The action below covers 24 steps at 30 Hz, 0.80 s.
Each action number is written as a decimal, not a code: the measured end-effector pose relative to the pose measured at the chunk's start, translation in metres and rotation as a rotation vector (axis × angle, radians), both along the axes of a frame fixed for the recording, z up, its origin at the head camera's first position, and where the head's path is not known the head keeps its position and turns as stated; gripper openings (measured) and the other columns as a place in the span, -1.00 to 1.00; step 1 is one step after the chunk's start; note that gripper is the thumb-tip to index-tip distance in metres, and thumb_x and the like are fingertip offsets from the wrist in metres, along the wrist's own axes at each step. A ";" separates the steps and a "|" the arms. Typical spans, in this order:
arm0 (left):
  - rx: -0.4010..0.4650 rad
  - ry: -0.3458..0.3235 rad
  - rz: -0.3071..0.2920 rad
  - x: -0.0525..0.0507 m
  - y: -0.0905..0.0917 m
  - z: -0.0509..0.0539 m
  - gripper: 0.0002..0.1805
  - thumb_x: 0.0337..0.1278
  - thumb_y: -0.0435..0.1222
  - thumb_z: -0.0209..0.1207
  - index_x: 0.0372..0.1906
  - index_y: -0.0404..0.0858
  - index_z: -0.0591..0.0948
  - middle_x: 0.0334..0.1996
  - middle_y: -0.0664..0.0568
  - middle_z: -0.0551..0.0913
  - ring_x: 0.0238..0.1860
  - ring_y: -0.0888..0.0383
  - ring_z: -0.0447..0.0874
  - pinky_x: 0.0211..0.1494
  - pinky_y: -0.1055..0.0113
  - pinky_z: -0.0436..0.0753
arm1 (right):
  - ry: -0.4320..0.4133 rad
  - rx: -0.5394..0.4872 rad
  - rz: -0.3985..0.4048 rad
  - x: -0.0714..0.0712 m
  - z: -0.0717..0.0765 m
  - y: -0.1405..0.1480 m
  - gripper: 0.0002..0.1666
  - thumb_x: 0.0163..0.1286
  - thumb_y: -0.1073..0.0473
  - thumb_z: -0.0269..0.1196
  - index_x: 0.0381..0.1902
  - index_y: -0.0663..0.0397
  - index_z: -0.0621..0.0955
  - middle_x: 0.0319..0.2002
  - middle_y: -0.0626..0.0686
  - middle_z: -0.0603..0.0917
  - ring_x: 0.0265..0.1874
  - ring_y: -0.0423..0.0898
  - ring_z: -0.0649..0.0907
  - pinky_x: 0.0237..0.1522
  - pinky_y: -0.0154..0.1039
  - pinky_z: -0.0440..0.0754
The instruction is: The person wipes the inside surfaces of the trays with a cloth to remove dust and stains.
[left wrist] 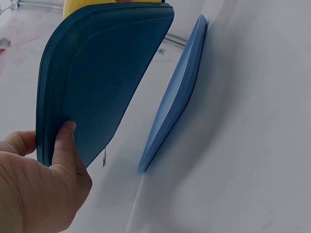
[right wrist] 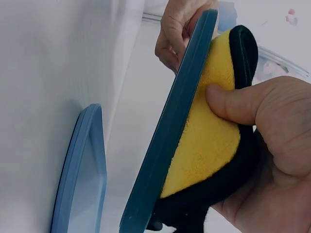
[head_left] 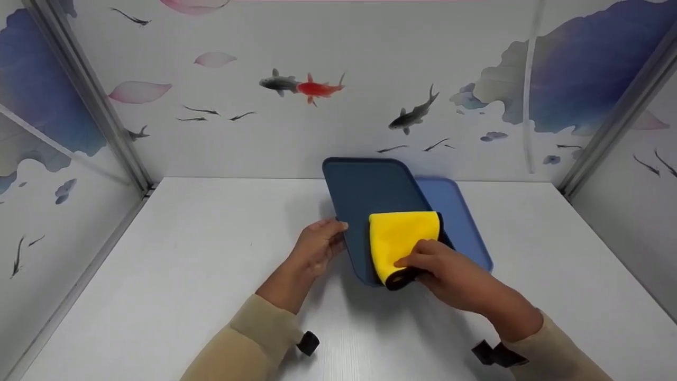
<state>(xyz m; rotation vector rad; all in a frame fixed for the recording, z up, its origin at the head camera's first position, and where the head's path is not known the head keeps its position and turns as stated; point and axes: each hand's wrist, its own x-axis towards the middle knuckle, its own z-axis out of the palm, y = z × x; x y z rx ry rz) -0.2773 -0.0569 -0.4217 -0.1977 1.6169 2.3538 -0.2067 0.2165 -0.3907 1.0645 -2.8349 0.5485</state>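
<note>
A dark teal-blue tray (head_left: 370,185) is held up off the table, tilted, by my left hand (head_left: 317,246). That hand pinches the rim at the left side, thumb on one face and fingers on the other, as the left wrist view shows. My right hand (head_left: 455,272) grips a folded yellow cloth (head_left: 404,230) with black edging. The cloth lies against the tray's upper face near its lower right part; in the right wrist view the thumb presses on the yellow pile (right wrist: 204,141). A lighter blue tray (head_left: 460,217) lies behind, partly covered by the dark one.
The white table (head_left: 211,254) spreads around the trays. A white back panel (head_left: 317,132) with painted fish rises at the table's far edge, and printed side panels with metal posts (head_left: 100,100) stand left and right. Small black devices (head_left: 308,343) sit at both sleeve cuffs.
</note>
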 end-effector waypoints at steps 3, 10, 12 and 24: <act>-0.020 -0.008 0.011 0.000 0.002 -0.001 -0.57 0.38 -0.32 0.23 0.28 -0.37 0.59 0.01 -0.07 0.72 -0.09 0.17 0.74 0.17 0.31 0.73 | 0.026 -0.015 0.043 0.002 -0.004 -0.005 -0.50 0.34 0.38 0.40 0.14 -0.22 0.72 -0.08 -0.09 0.62 -0.10 -0.18 0.56 0.06 -0.15 0.70; -0.046 -0.031 0.020 0.000 0.007 -0.002 -0.52 0.36 -0.31 0.27 0.32 -0.36 0.57 0.07 -0.09 0.68 -0.05 0.15 0.69 0.20 0.29 0.71 | 0.056 -0.041 0.064 0.006 -0.011 -0.017 -0.48 0.37 0.32 0.40 0.21 -0.28 0.70 -0.07 -0.12 0.58 -0.11 -0.21 0.55 0.04 -0.19 0.68; -0.045 -0.039 0.017 0.000 0.008 -0.002 -0.52 0.36 -0.31 0.27 0.32 -0.36 0.56 0.10 -0.10 0.68 -0.03 0.15 0.70 0.23 0.27 0.70 | 0.062 -0.038 0.052 0.007 -0.011 -0.020 -0.47 0.37 0.33 0.39 0.22 -0.28 0.69 -0.08 -0.13 0.57 -0.11 -0.19 0.55 0.03 -0.19 0.68; -0.041 -0.058 0.020 0.003 0.009 -0.002 -0.56 0.36 -0.30 0.27 0.27 -0.36 0.60 0.15 -0.13 0.68 0.01 0.10 0.71 0.29 0.21 0.68 | 0.066 0.033 -0.031 -0.005 -0.007 -0.039 -0.49 0.36 0.37 0.38 0.16 -0.26 0.72 -0.08 -0.06 0.55 -0.08 -0.10 0.56 0.06 -0.09 0.69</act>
